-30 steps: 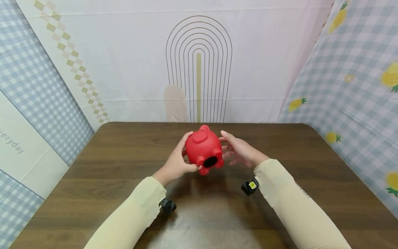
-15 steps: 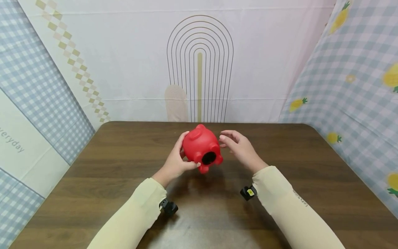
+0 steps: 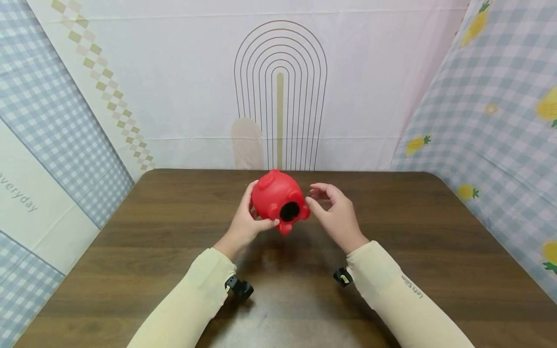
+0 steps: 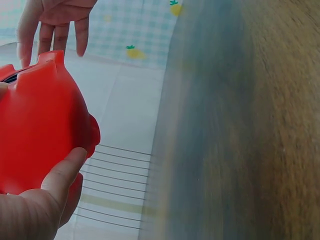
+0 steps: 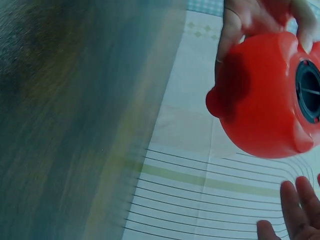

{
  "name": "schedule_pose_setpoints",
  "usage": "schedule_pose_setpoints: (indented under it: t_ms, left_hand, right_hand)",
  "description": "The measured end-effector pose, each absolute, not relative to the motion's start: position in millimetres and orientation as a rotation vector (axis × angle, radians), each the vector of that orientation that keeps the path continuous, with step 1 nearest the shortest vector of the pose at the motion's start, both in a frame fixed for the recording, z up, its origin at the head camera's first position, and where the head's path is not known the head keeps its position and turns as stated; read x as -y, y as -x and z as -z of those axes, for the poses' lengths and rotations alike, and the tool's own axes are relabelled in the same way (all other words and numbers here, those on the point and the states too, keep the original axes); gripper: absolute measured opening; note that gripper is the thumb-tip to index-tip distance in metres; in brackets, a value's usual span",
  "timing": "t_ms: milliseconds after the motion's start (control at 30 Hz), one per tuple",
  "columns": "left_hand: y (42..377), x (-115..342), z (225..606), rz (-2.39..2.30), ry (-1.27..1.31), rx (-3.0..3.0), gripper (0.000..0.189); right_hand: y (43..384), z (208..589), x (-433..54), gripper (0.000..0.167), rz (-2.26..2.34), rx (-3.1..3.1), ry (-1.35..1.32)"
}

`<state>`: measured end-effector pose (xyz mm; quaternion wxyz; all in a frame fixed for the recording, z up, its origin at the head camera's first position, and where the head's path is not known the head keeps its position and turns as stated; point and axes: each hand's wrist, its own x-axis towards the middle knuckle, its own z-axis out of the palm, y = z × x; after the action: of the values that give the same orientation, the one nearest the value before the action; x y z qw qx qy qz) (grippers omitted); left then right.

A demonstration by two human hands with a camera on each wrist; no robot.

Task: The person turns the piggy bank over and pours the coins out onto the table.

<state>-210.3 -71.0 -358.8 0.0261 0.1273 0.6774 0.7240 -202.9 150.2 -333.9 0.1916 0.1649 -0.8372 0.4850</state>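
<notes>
A round red piggy bank (image 3: 273, 193) is tipped on its side above the table, its stubby feet and black round plug (image 3: 289, 211) facing the person. My left hand (image 3: 242, 223) grips it from the left, thumb near the plug and fingers behind the body. The right wrist view shows the plug (image 5: 306, 92) set in the underside with a thin bar across it. Beside the feet on the right, my right hand (image 3: 340, 216) hovers with bent, spread fingers and holds nothing. Its fingers (image 5: 295, 205) are apart from the bank in the right wrist view.
The brown wooden table (image 3: 174, 261) spreads below both hands. A white printed cloth (image 3: 370, 87) hangs behind its far edge, with checked cloths at the sides. Black wrist cameras (image 3: 241, 289) stick out from both sleeves.
The piggy bank has moved slightly left and up, with its plug turned more toward the person. My right hand has rotated, its thumb now pointing toward the bank's feet.
</notes>
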Motion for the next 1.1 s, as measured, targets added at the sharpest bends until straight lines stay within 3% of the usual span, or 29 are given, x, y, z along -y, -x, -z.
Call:
schedule_pose_setpoints:
  t_ms: [1100]
  left_hand:
    - [205.0,58.1,359.3,-2.37,-0.277,-1.958,0.088]
  right_hand:
    - [193.6,350.4,-133.6,0.024,-0.591,2.082,-0.765]
